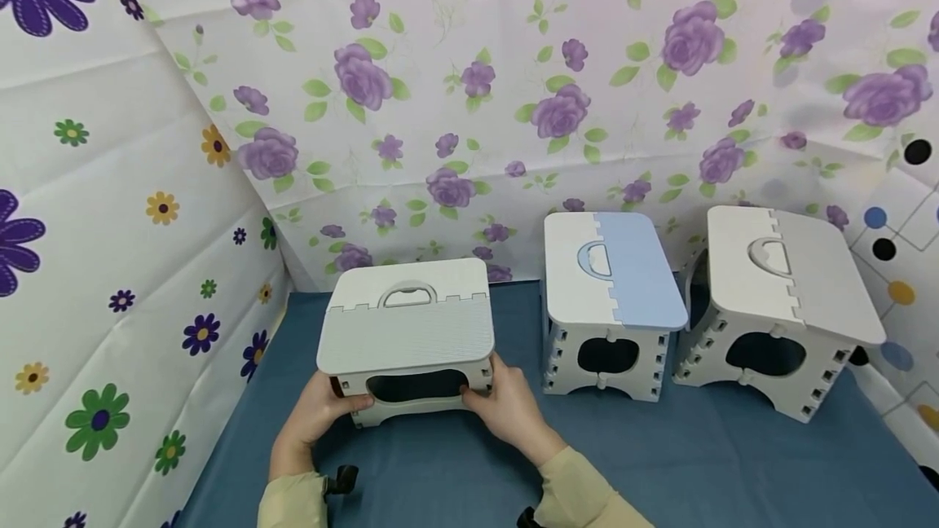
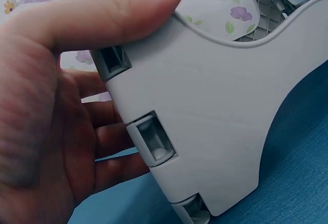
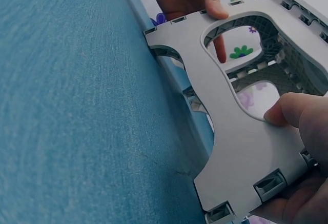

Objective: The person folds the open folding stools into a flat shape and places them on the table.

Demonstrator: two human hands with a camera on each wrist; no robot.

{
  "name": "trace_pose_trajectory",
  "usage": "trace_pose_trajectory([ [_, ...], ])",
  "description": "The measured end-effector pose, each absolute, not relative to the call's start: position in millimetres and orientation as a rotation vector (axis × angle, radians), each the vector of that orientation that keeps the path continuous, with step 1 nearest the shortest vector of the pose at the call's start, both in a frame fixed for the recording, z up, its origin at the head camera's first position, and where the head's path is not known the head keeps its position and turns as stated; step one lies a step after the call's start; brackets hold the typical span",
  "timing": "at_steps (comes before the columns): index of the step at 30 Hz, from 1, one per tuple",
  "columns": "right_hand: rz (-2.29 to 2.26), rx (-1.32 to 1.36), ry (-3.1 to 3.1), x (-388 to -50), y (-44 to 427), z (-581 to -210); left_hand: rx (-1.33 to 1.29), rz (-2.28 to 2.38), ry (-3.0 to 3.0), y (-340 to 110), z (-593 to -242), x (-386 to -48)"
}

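Observation:
A white and light-grey folding step stool [image 1: 407, 341] stands unfolded at the left of the table, an arched handle set in its top. My left hand [image 1: 311, 415] grips its left front edge, the thumb [image 2: 118, 19] lying on the front panel [image 2: 200, 96] and the other fingers behind the side. At the right front edge, my right hand [image 1: 512, 407] holds the stool, its thumb [image 3: 287, 108] at the rim of the oval opening. Its other fingers are partly hidden behind the panel. Whether all the feet touch the cloth, I cannot tell.
Right of the held stool stands a white and blue folding stool [image 1: 612, 271]. Beside that is a white and grey one [image 1: 792, 267]. Blue cloth [image 1: 440, 479] covers the table. Flowered sheets hang behind [image 1: 506, 129] and at the left.

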State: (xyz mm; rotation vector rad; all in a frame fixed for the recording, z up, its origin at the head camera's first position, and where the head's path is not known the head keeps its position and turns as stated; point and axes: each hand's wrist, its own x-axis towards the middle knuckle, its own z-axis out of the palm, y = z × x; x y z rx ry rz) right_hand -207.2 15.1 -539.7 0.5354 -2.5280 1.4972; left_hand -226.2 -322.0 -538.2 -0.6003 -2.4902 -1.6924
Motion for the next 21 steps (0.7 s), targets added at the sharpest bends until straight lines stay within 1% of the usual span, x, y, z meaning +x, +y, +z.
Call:
trace_pose_trajectory([
  [9, 1.517, 0.536, -2.523, -207.8, 15.5, -539.5, -0.634, -1.681, -2.476, -322.3, -539.1, -226.1],
  [16, 1.527, 0.549, -2.515, -208.2, 15.4, -541.4, -0.594, -1.657, -2.505, -325.1, -539.7, -225.4],
  [21, 1.527, 0.544, -2.513, -208.6, 15.4, -541.2, -0.640, -1.673, -2.506, -326.1, -538.9, -224.9],
])
